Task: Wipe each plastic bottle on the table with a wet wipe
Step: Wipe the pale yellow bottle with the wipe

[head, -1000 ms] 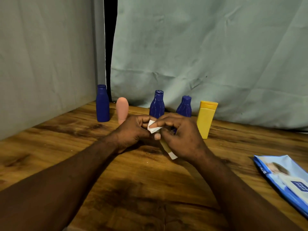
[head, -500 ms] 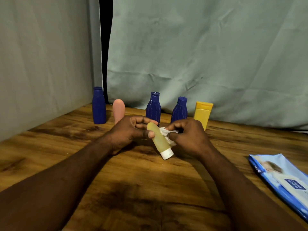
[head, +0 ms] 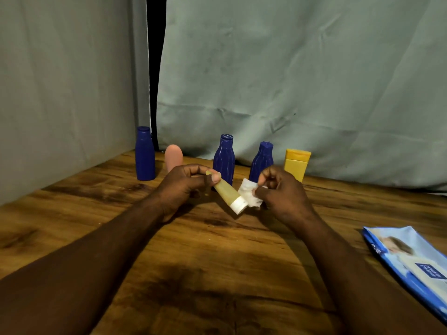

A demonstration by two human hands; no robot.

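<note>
Rightward, the wipes pack [head: 411, 264] shows blurred lettering.

wet wipe [head: 249, 195] has slid down the small bottle [head: 226, 191] to its cap [head: 238, 205].

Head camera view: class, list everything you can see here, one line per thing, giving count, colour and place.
smooth blue bottle: 1, dark blue, upright at far left of the back row
pink bottle: 1, pale pink, upright beside it
ribbed blue bottles: 2, dark blue, upright mid-row
yellow bottle: 1, yellow, right end of the row
pale yellow bottle: 1, white cap, tilted, held above the table
wet wipe: 1, white, crumpled beside that cap
wet wipe pack: 1, blue, flat at the table's right edge
wooden table: 1, brown
cloth backdrop: grey-green, behind
left hand: grips the pale yellow bottle
right hand: pinches the wet wipe
</note>
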